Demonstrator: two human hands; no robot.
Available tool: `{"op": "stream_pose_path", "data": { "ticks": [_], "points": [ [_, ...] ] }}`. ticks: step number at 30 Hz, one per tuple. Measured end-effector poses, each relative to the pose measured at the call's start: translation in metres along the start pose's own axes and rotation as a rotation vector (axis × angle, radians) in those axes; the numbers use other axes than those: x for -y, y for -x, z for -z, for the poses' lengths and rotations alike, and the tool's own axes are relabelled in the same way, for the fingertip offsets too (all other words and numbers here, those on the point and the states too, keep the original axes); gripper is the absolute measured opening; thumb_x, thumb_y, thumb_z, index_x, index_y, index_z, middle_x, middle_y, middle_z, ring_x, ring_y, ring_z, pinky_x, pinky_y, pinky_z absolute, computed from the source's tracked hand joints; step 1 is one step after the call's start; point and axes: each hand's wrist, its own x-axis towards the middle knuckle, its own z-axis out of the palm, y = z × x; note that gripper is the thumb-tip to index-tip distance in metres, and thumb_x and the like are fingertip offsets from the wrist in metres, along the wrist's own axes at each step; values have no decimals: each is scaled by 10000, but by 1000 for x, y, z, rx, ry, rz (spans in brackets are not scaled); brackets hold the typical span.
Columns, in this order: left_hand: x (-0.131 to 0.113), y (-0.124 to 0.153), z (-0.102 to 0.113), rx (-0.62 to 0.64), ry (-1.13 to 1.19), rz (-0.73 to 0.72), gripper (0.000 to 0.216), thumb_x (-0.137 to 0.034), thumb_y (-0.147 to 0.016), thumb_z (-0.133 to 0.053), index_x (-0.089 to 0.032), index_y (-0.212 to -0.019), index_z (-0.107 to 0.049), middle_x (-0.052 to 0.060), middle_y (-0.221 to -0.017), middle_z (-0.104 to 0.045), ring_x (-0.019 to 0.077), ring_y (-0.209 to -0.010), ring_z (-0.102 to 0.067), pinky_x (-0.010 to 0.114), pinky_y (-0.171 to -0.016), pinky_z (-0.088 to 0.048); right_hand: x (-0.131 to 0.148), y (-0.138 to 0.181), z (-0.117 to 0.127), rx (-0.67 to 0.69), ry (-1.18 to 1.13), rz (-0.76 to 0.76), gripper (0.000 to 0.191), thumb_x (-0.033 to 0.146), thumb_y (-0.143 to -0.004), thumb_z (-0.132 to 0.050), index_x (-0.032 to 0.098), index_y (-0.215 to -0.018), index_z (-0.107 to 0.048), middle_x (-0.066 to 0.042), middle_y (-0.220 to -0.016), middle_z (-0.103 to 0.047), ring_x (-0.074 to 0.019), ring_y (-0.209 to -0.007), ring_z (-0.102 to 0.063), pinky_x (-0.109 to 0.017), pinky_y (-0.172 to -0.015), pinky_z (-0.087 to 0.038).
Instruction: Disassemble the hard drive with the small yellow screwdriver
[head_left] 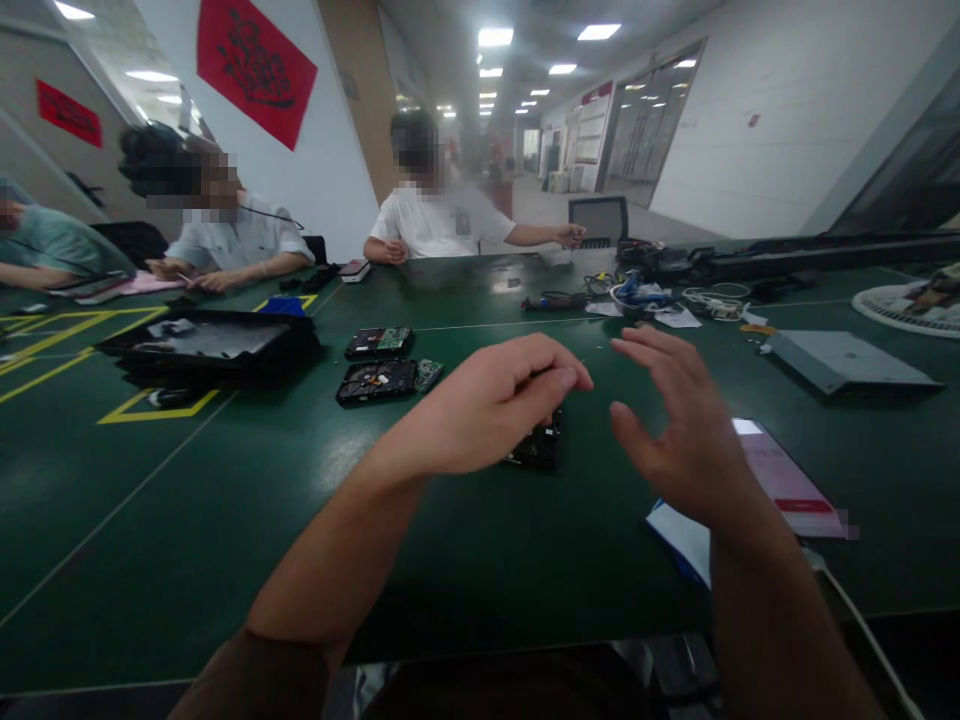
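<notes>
Above the table, my left hand (499,400) has thumb and index finger brought together in a pinch. Whatever lies between those fingertips, if anything, is too small to make out. Partly hidden beneath that hand is a black hard drive (546,447) on the green tabletop. My right hand (671,425) hovers to the right with fingers apart and nothing in it. Left of my hands lie an opened black drive (375,381) with a loose green circuit board (429,375) beside it, and another drive (379,342) behind.
A black tray (217,345) stands at the left. Under my right wrist are a phone-like pink screen (795,490) and a white-blue packet (679,530). A grey metal box (851,362) and tangled cables (641,295) lie farther right. Several people sit across the table.
</notes>
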Motion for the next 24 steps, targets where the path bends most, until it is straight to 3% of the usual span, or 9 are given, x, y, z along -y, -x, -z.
{"op": "stream_pose_path", "data": {
  "ticks": [3,7,9,11,13,16,19,24],
  "points": [
    [28,-13,-5,-48,137,-4,206,-267,-1055,-461,-172,-1152,-616,30,-923,-627,108,-718,-593,233,-662,-513,19,-16,-18,116,-79,116,692,264,-886,-584,266,-1565,-452,-109,-1504,-566,-379,-1448,-463,-644,-1169,-415],
    [56,-24,-9,-151,175,58,240,-318,-1062,-452,-187,-1255,-506,32,-945,-618,94,-662,-575,231,-619,-496,11,-40,-43,107,-85,129,575,233,-959,-512,235,-1533,-488,-121,-1426,-635,-346,-1329,-570,-586,-1119,-455],
    [72,-30,-9,-263,64,128,342,-439,-1074,-438,-180,-1296,-469,92,-1090,-632,124,-760,-629,263,-679,-527,-2,-47,-55,137,-44,105,456,227,-983,-490,217,-1428,-588,-132,-1313,-692,-334,-1213,-632,-535,-1058,-491],
    [90,-35,-13,-354,-134,236,498,-561,-1074,-381,-145,-1338,-450,193,-1302,-588,203,-999,-669,332,-836,-550,-18,-49,-67,89,2,0,368,236,-996,-482,188,-1319,-652,-154,-1253,-704,-330,-1132,-657,-500,-1002,-512],
    [108,-39,-23,-304,-351,408,669,-659,-1038,-393,-98,-1403,-423,276,-1431,-514,319,-1243,-607,419,-1001,-503,-37,-46,-80,-6,24,-112,345,248,-999,-483,160,-1286,-654,-175,-1242,-700,-335,-1109,-659,-489,-976,-515],
    [130,-46,-50,-115,-591,658,889,-798,-934,-454,-70,-1443,-419,320,-1459,-499,453,-1368,-509,518,-1087,-433,-61,-38,-95,-80,46,-218,346,257,-987,-492,125,-1265,-651,-199,-1201,-701,-349,-1076,-663,-494,-950,-517],
    [142,-54,-80,37,-682,715,1034,-901,-820,-493,-110,-1481,-410,297,-1519,-467,475,-1391,-471,541,-1107,-411,-75,-31,-103,-108,48,-251,327,255,-983,-481,137,-1231,-658,-188,-1150,-708,-342,-1049,-660,-491,-944,-513],
    [150,-69,-102,95,-759,787,1103,-818,-758,-661,-130,-1553,-329,289,-1596,-361,478,-1433,-413,546,-1107,-414,-83,-28,-106,-110,51,-268,313,267,-978,-477,160,-1209,-658,-167,-1077,-711,-342,-1044,-650,-485,-935,-507]
  ]
}}
